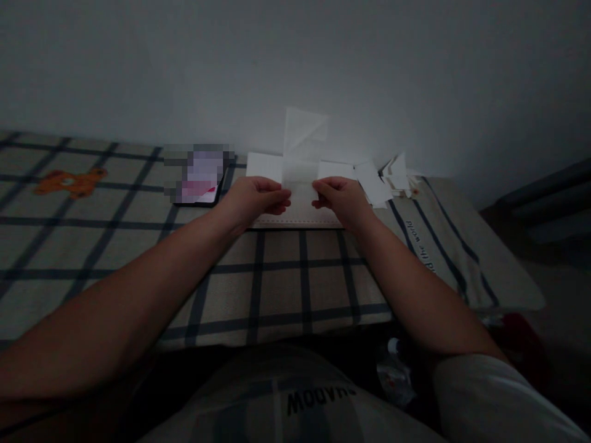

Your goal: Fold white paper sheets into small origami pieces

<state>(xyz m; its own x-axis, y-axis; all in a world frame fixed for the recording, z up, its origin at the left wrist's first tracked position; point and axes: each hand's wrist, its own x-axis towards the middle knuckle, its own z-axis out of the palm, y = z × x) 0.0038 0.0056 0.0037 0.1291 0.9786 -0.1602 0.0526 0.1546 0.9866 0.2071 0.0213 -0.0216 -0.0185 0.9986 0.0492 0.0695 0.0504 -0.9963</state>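
Note:
Between my two hands a thin, pale sheet of paper (pixel 302 147) stands upright, with a diagonal fold line near its top. My left hand (pixel 258 195) pinches its lower left edge between thumb and fingers. At the lower right edge, my right hand (pixel 339 195) pinches the same sheet. Under both hands lies a white paper pad (pixel 300 215) with a row of small marks along its near edge. Just right of the pad are white paper pieces (pixel 373 184), and beyond them a small pile of folded paper strips (pixel 398 175).
A phone (pixel 201 178) with a lit, partly blurred screen lies left of the pad. Farther left is an orange bear-shaped item (pixel 71 183). A checked cloth (pixel 277 289) covers the table, which meets a plain wall (pixel 231 67). Below the table edge is a clear plastic bottle (pixel 394 372).

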